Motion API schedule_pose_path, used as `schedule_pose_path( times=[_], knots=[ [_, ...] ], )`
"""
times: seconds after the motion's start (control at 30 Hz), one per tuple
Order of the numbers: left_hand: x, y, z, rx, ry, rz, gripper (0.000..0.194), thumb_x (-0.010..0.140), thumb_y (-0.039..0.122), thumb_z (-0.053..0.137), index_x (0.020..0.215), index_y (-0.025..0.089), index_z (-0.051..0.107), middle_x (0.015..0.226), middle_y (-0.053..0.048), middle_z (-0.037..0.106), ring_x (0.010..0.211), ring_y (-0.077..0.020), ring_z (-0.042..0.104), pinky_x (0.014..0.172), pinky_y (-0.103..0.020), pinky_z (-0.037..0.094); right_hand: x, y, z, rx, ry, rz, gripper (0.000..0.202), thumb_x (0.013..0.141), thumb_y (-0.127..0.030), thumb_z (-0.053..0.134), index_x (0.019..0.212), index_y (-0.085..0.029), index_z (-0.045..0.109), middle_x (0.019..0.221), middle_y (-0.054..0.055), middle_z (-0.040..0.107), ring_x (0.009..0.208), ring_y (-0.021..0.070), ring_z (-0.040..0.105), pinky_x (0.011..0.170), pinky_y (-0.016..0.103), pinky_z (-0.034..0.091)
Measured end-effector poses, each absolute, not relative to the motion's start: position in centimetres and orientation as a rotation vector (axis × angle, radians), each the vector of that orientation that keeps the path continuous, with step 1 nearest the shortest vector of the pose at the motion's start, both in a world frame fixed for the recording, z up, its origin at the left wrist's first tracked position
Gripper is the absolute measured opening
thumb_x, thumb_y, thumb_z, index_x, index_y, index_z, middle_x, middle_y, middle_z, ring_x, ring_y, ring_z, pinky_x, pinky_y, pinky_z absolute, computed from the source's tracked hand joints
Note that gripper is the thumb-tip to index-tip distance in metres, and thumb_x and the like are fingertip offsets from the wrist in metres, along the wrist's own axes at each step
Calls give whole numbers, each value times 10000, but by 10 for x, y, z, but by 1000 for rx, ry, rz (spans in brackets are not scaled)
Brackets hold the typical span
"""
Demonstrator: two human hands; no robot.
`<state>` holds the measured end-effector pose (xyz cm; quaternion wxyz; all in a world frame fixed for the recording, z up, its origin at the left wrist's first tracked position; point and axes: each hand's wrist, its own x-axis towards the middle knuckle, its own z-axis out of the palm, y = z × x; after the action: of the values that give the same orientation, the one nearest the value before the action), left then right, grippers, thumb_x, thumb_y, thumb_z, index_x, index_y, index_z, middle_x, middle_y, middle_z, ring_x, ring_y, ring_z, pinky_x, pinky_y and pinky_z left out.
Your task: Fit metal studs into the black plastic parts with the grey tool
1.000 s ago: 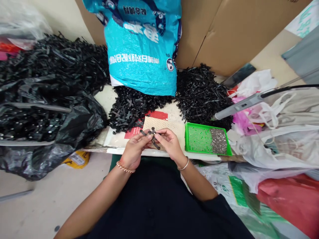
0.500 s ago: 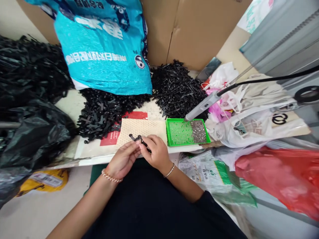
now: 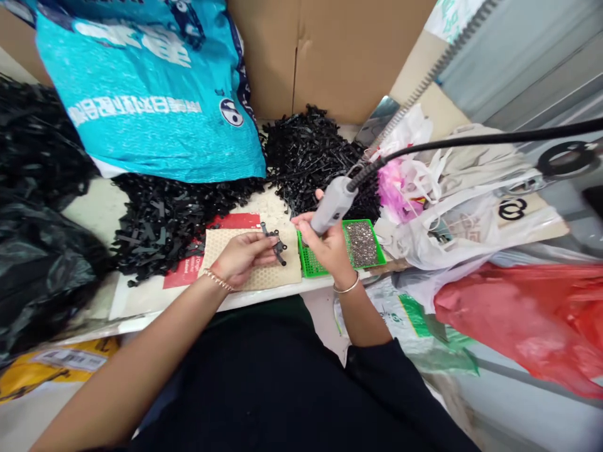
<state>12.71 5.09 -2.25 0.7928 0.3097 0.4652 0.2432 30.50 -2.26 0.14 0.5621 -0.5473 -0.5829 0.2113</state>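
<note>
My left hand (image 3: 245, 256) pinches a small black plastic bracket (image 3: 277, 243) with jointed arms and round ends, just above the beige dimpled mat (image 3: 226, 242). To its right, my right hand (image 3: 332, 245) is around a grey electric screwdriver (image 3: 333, 206), which leans over the green tray (image 3: 316, 274). The screwdriver's tip is hidden behind my fingers. Small metal screws (image 3: 362, 245) fill the right part of that tray, and its left part is a grid of holes, partly covered by my right hand.
Heaps of black plastic parts (image 3: 155, 226) lie on the left, with another heap (image 3: 315, 150) behind the tray. A blue bag (image 3: 155, 107) stands at the back. A black cable (image 3: 471, 141) and coiled spring (image 3: 438, 63) cross the right side above plastic bags (image 3: 490, 232).
My right hand has left the black part and taken hold of the screwdriver, which has shifted left and tilted. My left hand keeps the bracket. The view has shifted to the right.
</note>
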Motion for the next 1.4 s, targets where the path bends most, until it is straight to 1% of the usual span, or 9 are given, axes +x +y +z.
schedule_pose_path(
  times=[0.07,0.13,0.2,0.3,0.5,0.73,0.97,1.17,1.4],
  knots=[
    [139,52,-29,694,1006,474,193,718,76,848,669,96,662,671,-32,713,562,-116,681,576,-217,609,304,-19,6,-1201,-1278,647,436,920,-376,624,1321,-276,487,892,-9,662,785,135,629,826,338,556],
    [145,51,-35,714,1020,436,222,709,62,850,639,94,642,633,-27,693,540,-111,669,557,-205,597,304,-21,3,-1142,-1139,694,389,872,-389,685,1214,-262,551,747,-51,595,641,110,563,682,292,533],
    [147,51,-40,728,1031,412,221,714,58,845,636,89,641,622,-28,687,527,-101,658,550,-194,589,307,-27,-7,-1122,-991,701,332,857,-398,702,1123,-252,567,616,-91,493,502,83,461,537,252,462],
    [146,51,-42,734,1035,385,198,725,71,841,653,83,657,635,-28,690,537,-98,658,558,-193,590,310,-37,-30,-1122,-842,714,250,876,-394,679,1035,-249,552,527,-123,386,411,65,375,451,225,387],
    [144,53,-42,750,1028,352,214,681,120,887,666,86,676,671,-32,701,590,-109,674,588,-205,598,309,-43,-55,-1126,-821,686,243,878,-426,660,1009,-262,538,517,-116,364,392,85,366,422,253,384],
    [142,53,-44,759,1013,360,227,665,142,901,680,93,680,684,-33,702,603,-113,678,596,-208,605,311,-39,-61,-1145,-824,679,248,879,-449,664,1013,-277,545,528,-107,361,397,90,376,415,260,376],
    [142,54,-44,762,1011,353,234,660,157,905,670,91,681,669,-26,690,588,-103,666,590,-199,602,311,-41,-62,-1130,-838,703,240,868,-394,676,1021,-265,545,541,-109,379,403,79,384,427,249,402],
    [142,53,-45,761,1005,352,279,621,184,933,649,101,668,660,-18,688,583,-101,665,590,-195,600,310,-40,-62,-1187,-860,699,262,839,-440,674,951,-266,515,531,-111,377,388,90,369,405,265,399],
    [143,53,-46,763,1000,345,248,661,153,904,662,100,662,647,-40,700,561,-109,668,591,-212,596,309,-41,-48,-1148,-805,666,270,861,-391,670,1084,-287,559,545,-103,382,421,99,386,451,272,398]
  ],
)
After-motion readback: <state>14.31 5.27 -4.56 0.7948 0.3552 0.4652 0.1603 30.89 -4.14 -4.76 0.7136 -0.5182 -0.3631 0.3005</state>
